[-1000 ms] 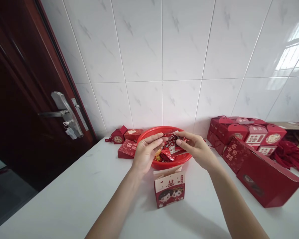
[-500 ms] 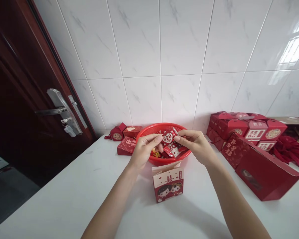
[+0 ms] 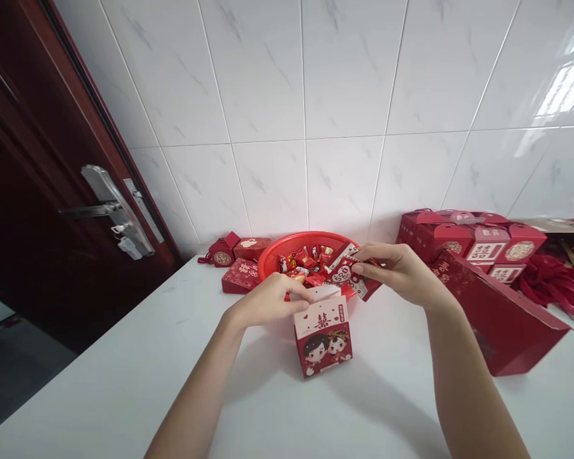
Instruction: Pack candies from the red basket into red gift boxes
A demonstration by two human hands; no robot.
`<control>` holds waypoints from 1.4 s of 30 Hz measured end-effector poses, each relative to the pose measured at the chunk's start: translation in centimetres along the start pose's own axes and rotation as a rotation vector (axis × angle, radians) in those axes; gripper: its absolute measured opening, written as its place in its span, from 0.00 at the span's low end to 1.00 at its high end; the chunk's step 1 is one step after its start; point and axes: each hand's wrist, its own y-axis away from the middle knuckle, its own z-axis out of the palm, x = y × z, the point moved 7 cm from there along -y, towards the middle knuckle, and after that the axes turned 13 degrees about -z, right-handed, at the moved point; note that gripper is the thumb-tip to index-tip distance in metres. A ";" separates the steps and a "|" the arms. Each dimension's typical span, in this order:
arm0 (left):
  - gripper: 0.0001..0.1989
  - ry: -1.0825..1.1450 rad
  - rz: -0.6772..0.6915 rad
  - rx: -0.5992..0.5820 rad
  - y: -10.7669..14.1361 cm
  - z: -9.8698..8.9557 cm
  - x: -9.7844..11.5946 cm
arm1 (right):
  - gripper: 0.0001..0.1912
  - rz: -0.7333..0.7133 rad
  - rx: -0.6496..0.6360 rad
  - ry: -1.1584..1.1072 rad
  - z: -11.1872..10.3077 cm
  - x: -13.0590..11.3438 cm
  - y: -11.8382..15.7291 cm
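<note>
My right hand (image 3: pixel 402 271) pinches a red and white candy packet (image 3: pixel 347 274) printed with 520, held over the right side of a red plastic basket (image 3: pixel 282 245). Several wrapped candies (image 3: pixel 306 258) lie inside the basket. In front of it stands a small red and cream candy box (image 3: pixel 325 344) with two cartoon figures, its top flaps raised. At the box's upper left edge, my left hand (image 3: pixel 272 298) grips the cardboard between thumb and fingers. The box leans slightly, and its inside is hidden.
Small red boxes (image 3: pixel 242 275) sit left of the basket. To the right are stacked red gift boxes (image 3: pixel 478 242), a larger red carton (image 3: pixel 516 325) and red ribbons (image 3: pixel 550 280). A tiled wall (image 3: pixel 339 178) rises behind the white table (image 3: pixel 172 357); a dark door (image 3: pixel 43 159) is left.
My left hand has left the packet and come down onto the box's top edge. My right hand has carried the packet slightly to the right. The box has tilted a little.
</note>
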 end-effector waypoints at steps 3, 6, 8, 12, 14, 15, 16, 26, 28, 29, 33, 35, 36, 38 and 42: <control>0.11 -0.010 -0.027 0.084 -1.0 -0.3 -0.8 | 0.12 -0.050 -0.028 0.093 0.3 -0.2 -0.1; 0.16 0.021 -0.073 0.063 -1.1 -0.3 -1.1 | 0.10 -0.075 -0.048 0.166 0.8 -0.1 -0.2; 0.20 0.054 -0.124 0.047 -1.1 -0.3 -1.4 | 0.09 -0.099 -0.089 0.198 1.5 0.0 -0.3; 0.25 0.112 -0.192 0.000 -1.5 -0.1 -2.0 | 0.10 -0.125 -0.155 0.266 3.3 0.3 -0.5; 0.25 0.139 -0.173 -0.034 -1.7 0.1 -2.0 | 0.11 -0.124 -0.176 0.308 4.1 0.4 -0.6; 0.24 0.149 -0.161 -0.051 -1.8 0.2 -2.1 | 0.11 -0.128 -0.184 0.322 4.4 0.4 -0.7; 0.23 0.157 -0.151 -0.067 -1.8 0.3 -2.1 | 0.11 -0.137 -0.190 0.329 4.6 0.2 -0.7; 0.30 0.199 -0.150 -0.138 -1.8 0.5 -2.4 | 0.10 -0.104 -0.293 0.349 4.9 -0.3 -0.6; 0.30 0.186 -0.182 -0.142 -1.8 0.5 -2.5 | 0.09 -0.082 -0.285 0.358 5.0 -0.3 -0.6; 0.30 0.179 -0.195 -0.141 -1.8 0.5 -2.6 | 0.08 -0.080 -0.271 0.351 5.0 -0.3 -0.7; 0.31 0.176 -0.214 -0.152 -1.7 0.7 -2.8 | 0.09 -0.109 -0.169 0.268 4.3 -0.5 -0.7; 0.30 0.180 -0.213 -0.162 -1.7 0.7 -2.8 | 0.11 -0.114 -0.134 0.216 4.1 -0.4 -0.7; 0.30 0.177 -0.216 -0.160 -1.7 0.7 -2.8 | 0.13 -0.113 -0.129 0.195 4.0 -0.3 -0.7; 0.29 0.162 -0.227 -0.152 -1.7 0.6 -2.7 | 0.15 -0.110 -0.147 0.166 4.3 -0.2 -0.7; 0.27 0.144 -0.200 -0.163 -1.7 0.7 -2.4 | 0.17 -0.135 -0.200 0.104 5.2 -0.2 -0.7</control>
